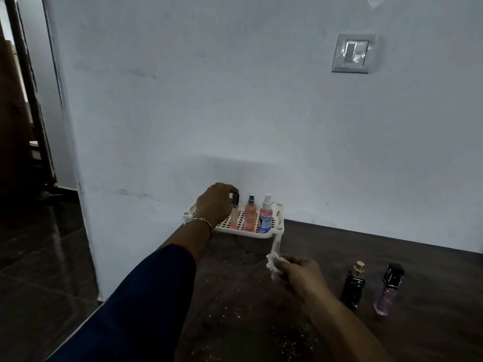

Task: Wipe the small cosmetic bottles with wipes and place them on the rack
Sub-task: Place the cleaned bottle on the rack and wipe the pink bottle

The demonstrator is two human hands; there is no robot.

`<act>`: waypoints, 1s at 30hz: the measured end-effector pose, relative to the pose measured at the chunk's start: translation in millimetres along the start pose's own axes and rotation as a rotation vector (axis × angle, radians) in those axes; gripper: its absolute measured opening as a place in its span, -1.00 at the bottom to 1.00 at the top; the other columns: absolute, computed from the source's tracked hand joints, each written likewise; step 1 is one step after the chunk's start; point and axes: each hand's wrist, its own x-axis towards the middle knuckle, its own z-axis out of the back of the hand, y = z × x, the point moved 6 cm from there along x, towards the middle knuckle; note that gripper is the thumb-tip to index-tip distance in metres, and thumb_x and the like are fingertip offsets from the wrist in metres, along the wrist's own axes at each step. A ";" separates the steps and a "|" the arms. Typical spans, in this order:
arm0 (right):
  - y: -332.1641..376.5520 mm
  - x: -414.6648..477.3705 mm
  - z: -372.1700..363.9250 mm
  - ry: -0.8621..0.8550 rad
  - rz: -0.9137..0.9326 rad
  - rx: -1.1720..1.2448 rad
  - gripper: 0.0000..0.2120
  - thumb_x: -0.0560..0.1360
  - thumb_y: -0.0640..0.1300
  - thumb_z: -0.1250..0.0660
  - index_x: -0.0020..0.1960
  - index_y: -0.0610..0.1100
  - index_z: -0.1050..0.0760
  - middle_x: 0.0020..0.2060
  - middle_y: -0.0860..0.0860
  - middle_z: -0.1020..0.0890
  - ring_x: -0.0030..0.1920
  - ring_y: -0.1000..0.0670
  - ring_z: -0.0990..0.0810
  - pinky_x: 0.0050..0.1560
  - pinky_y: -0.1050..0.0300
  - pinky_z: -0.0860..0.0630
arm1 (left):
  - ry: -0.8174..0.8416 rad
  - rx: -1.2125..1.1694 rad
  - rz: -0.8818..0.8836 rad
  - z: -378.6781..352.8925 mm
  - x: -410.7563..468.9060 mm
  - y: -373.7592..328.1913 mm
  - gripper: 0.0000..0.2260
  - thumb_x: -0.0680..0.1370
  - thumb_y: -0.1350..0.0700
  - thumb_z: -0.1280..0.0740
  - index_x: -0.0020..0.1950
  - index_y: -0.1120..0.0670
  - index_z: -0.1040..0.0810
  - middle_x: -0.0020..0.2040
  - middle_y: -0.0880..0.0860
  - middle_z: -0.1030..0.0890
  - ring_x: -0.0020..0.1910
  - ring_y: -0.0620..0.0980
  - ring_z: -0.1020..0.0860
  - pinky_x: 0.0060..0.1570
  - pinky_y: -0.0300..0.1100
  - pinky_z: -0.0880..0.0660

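A white perforated rack (274, 229) stands on the dark table against the wall. My left hand (214, 203) grips the silver cap of a slim pink bottle (234, 218) that stands upright on the rack's left part. Beside it stand a peach spray bottle (250, 215) and a pink spray bottle with a blue label (266, 215). My right hand (300, 276) hovers over the table in front of the rack and holds a crumpled white wipe (273, 261). To the right on the table stand a black bottle with a gold top (353, 286) and a purple bottle with a black cap (388, 291).
The table (235, 296) is dark wood with pale specks near its front. Its left edge runs diagonally beside a white wall corner and a dark tiled floor (39, 257). A wall switch (354, 53) is high on the right.
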 end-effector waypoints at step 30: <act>33.8 -98.2 97.9 -0.152 0.044 0.061 -0.85 0.51 -0.34 -0.29 0.02 -0.25 -0.60 -0.20 -0.12 -0.65 -0.30 0.03 -0.55 -0.41 0.28 -0.50 | 0.065 -0.055 -0.208 31.7 -104.2 -127.4 -0.55 0.48 0.01 -0.35 0.36 -0.02 -0.41 0.32 0.08 -0.48 0.32 0.11 -0.41 0.27 0.05 -0.37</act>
